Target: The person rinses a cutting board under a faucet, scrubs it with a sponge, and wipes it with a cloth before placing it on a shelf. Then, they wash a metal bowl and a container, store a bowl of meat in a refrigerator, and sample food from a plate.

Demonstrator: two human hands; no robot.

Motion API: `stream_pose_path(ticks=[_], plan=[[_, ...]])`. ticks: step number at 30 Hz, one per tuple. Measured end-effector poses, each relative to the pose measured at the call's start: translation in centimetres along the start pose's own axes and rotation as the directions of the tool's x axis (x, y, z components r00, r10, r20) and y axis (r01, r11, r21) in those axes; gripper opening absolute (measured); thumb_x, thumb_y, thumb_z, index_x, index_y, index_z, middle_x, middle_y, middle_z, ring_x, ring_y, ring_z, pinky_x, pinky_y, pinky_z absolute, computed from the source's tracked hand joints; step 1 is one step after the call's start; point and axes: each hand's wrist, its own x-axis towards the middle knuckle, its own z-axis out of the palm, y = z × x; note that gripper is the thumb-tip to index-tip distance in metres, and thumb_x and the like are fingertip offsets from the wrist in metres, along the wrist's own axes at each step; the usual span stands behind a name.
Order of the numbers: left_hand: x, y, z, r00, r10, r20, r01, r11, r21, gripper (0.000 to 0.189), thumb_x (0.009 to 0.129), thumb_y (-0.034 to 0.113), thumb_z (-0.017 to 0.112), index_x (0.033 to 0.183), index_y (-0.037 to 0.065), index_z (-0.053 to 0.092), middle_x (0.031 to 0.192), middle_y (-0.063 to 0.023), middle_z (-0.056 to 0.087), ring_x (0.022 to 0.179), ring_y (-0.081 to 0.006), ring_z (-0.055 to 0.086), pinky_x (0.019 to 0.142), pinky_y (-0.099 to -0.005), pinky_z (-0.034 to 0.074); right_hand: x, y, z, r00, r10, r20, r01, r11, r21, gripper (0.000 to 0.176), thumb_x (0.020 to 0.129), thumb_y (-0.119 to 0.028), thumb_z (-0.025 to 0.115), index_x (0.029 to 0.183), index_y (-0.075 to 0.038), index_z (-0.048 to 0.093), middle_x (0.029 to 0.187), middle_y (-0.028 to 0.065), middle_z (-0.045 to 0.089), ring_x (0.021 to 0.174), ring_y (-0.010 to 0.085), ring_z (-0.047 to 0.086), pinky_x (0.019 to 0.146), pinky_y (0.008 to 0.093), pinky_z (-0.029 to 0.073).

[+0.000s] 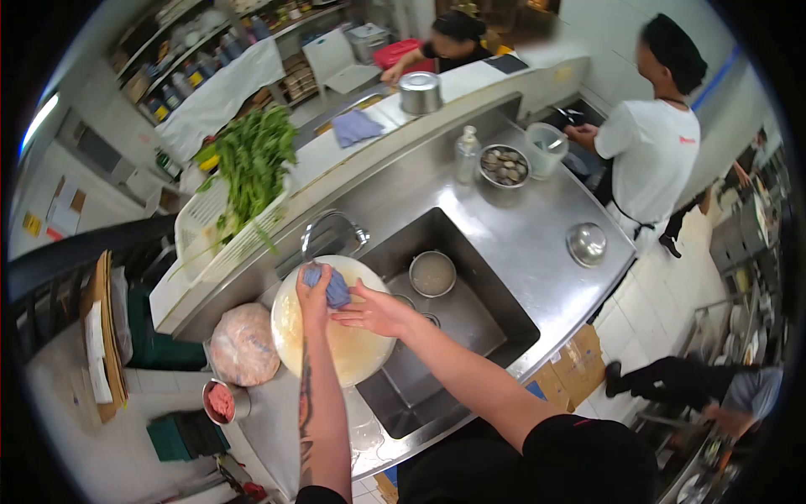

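My left hand (313,294) grips a crumpled blue-grey cloth (336,290) above a wide white basin (290,353) of pale, yellowish contents. Beside the cloth, my right hand (369,311) is stretched out with its fingers apart, the fingertips close to the cloth's lower edge. The basin overlaps the left side of a steel sink (470,336). A curved metal tap (336,227) rises just behind the basin. Inside the sink sits a round metal pot (433,274) with cloudy liquid.
Left of the basin are a bag of pinkish food (243,344) and a tin of pink paste (222,401). Leafy greens (252,160) fill a white crate (197,239) behind. Shellfish (505,166), a bottle (467,155) and an upturned bowl (587,244) stand right. Co-workers are nearby.
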Motion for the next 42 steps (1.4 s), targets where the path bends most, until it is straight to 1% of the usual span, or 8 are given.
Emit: stream_pose_path(ticks=[5,10,17,19,25,31,36,42], plan=[[0.0,2.9,2.0,0.887,-0.224,0.403,-0.184,0.629,0.755,0.027,0.079,0.015,0.082,0.091,0.006,0.059,0.086,-0.0031,0.064,0.083,-0.0147,0.062,0.075,-0.0319,0.052,5.4,-0.2,-1.8,0.994,0.018,0.103,-0.045,0.963,0.267,0.074,0.096,-0.065,0.048,0.137,-0.004,0.052,0.136,0.0181,0.056,0.124,0.0315,0.057,0.112,0.0482,0.039],[-2.8,5.4,2.7,0.609,-0.046,0.792,-0.674,0.497,0.547,0.027,0.075,0.008,0.082,0.085,0.006,0.057,0.082,-0.0025,0.061,0.085,-0.0172,0.062,0.102,-0.0398,0.043,9.0,0.9,-3.9,0.948,0.020,0.317,-0.166,0.882,0.441,0.060,0.094,-0.060,0.055,0.118,-0.006,0.059,0.115,0.0121,0.066,0.110,0.0285,0.064,0.099,0.0453,0.050],[-9.4,0.8,2.8,0.939,0.279,0.201,-0.342,0.818,0.462,0.032,0.085,0.011,0.079,0.094,0.008,0.049,0.105,-0.0094,0.063,0.102,-0.0237,0.063,0.103,-0.0438,0.045,8.2,3.2,0.7,0.981,-0.115,-0.155,0.177,0.858,0.482,0.025,0.096,-0.030,0.066,0.101,-0.006,0.061,0.092,0.0100,0.066,0.086,0.0241,0.064,0.077,0.0418,0.055],[-10.6,-0.4,4.6,0.950,0.117,-0.289,-0.141,0.988,-0.065,0.031,0.090,0.020,0.077,0.101,0.007,0.051,0.110,-0.0097,0.063,0.103,-0.0232,0.062,0.096,-0.0401,0.049,7.2,3.1,2.2,0.933,-0.160,-0.322,0.305,0.825,0.476,0.019,0.097,-0.024,0.067,0.101,-0.006,0.062,0.089,0.0100,0.065,0.082,0.0235,0.064,0.073,0.0409,0.055],[-9.6,-1.4,4.3,0.909,-0.358,-0.215,0.253,0.882,-0.398,0.032,0.101,0.037,0.059,0.110,0.006,0.056,0.109,-0.0095,0.064,0.101,-0.0246,0.064,0.093,-0.0397,0.051,2.7,2.6,5.3,0.645,-0.562,-0.519,0.620,0.781,-0.074,0.015,0.094,-0.011,0.067,0.107,-0.005,0.067,0.076,0.0049,0.062,0.061,0.0121,0.057,0.055,0.0281,0.048],[-8.9,-2.5,3.2,0.829,-0.495,0.258,0.536,0.576,-0.617,0.036,0.102,0.042,0.054,0.101,0.006,0.059,0.095,-0.0064,0.065,0.092,-0.0240,0.065,0.091,-0.0388,0.051,-2.7,2.6,7.1,0.566,-0.820,0.087,0.547,0.294,-0.783,0.010,0.084,0.003,0.061,0.085,0.003,0.071,0.078,0.0099,0.072,0.074,0.0151,0.068,0.071,0.0304,0.053],[-10.9,1.0,4.7,0.756,-0.521,0.396,0.647,0.504,-0.571,0.037,0.101,0.044,0.056,0.103,0.007,0.057,0.082,-0.0019,0.061,0.080,-0.0210,0.064,0.088,-0.0383,0.053,-6.7,3.2,6.9,0.673,-0.697,0.246,0.621,0.353,-0.700,0.002,0.076,-0.003,0.073,0.078,-0.004,0.073,0.074,0.0122,0.069,0.079,0.0233,0.070,0.074,0.0356,0.054],[-11.1,6.9,8.0,0.567,-0.785,0.249,0.821,0.515,-0.245,0.040,0.100,0.047,0.056,0.112,0.009,0.052,0.065,0.0047,0.046,0.057,-0.0104,0.054,0.074,-0.0339,0.055,-9.4,1.3,7.5,0.425,-0.421,0.801,0.780,-0.279,-0.560,0.019,0.071,-0.019,0.080,0.068,-0.007,0.066,0.070,0.0058,0.062,0.070,0.0257,0.061,0.069,0.0389,0.047]])
